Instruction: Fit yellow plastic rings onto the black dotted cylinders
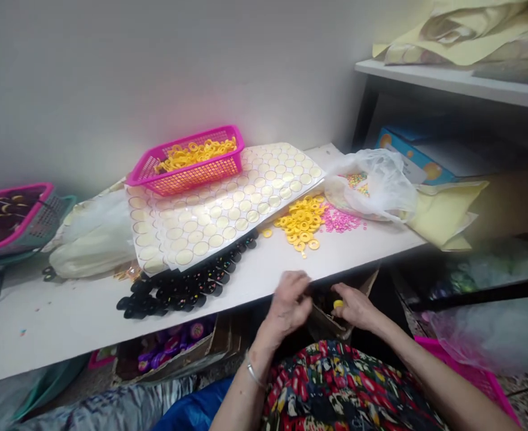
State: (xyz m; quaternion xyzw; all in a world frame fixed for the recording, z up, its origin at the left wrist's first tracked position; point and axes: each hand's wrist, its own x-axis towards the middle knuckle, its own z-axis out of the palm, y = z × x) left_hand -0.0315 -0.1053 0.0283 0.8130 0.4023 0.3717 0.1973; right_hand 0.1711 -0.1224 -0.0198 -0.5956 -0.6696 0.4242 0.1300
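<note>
My left hand [291, 302] is at the table's front edge, its fingers curled in. Whatever it may hold is hidden. My right hand [354, 306] is over an open cardboard box [331, 323] below the edge, with a small round yellow piece [338, 304] at its closed fingers. On the table just beyond my hands lies a heap of yellow ring-shaped pieces [302, 220]. Tiny pink bits [341, 220] are scattered beside it. To the left, black pieces with coloured specks [183, 287] lie in overlapping rows.
A pink basket [185, 179] of yellow pieces stands on sheets of round stickers [228, 209]. At the right is a white plastic bag [390, 185] with coloured bits. Below the table, a carton [219, 344] holds purple pieces. Another basket [35, 230] stands far left.
</note>
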